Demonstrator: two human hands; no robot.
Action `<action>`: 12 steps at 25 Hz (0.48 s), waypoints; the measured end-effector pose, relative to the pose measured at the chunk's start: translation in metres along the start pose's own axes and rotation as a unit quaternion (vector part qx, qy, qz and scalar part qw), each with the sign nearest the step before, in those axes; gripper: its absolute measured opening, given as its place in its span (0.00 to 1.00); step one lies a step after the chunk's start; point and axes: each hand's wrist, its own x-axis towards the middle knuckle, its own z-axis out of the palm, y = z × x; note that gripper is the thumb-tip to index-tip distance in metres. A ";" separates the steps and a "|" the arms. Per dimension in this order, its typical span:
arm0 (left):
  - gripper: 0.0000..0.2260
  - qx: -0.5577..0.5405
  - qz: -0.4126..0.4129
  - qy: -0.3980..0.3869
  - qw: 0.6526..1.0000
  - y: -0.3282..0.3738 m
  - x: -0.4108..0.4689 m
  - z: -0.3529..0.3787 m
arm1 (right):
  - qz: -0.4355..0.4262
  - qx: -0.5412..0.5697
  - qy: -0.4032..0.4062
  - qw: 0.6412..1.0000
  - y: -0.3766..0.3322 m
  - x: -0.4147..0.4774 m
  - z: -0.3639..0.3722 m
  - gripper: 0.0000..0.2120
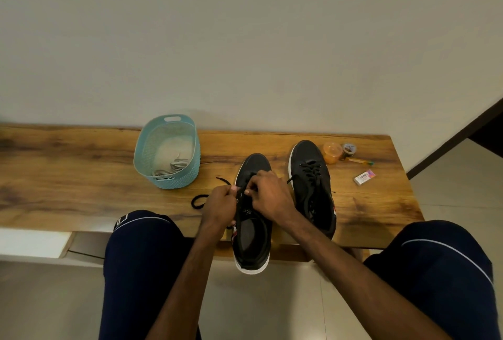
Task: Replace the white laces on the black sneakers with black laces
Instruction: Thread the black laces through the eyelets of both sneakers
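Note:
Two black sneakers with white soles stand on the wooden table. The left sneaker [252,241] overhangs the table's front edge, heel toward me. Over its eyelets, my left hand [220,203] and my right hand [268,194] both pinch a black lace [200,201]; its loose end loops onto the table to the left. The right sneaker [313,176] stands beside it, laced in black. The white laces [170,168] lie in a light blue basket [141,160].
The wooden table [81,176] runs along a pale wall. At its right end sit an orange jar [332,152], a tape roll [349,150], a pen [359,161] and a small white box [365,177]. My knees frame the table's front edge.

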 end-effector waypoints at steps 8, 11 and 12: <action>0.00 0.005 0.045 0.111 0.993 -0.006 -0.002 0.031 | 0.057 0.164 -0.015 0.985 0.011 -0.015 0.005 0.16; 0.02 0.019 0.062 0.127 0.990 -0.006 -0.003 0.031 | 0.056 0.146 -0.047 0.987 0.011 -0.022 0.004 0.18; 0.02 -0.049 0.046 0.133 0.989 -0.004 -0.004 0.029 | 0.057 0.124 -0.043 0.990 0.012 -0.024 0.005 0.19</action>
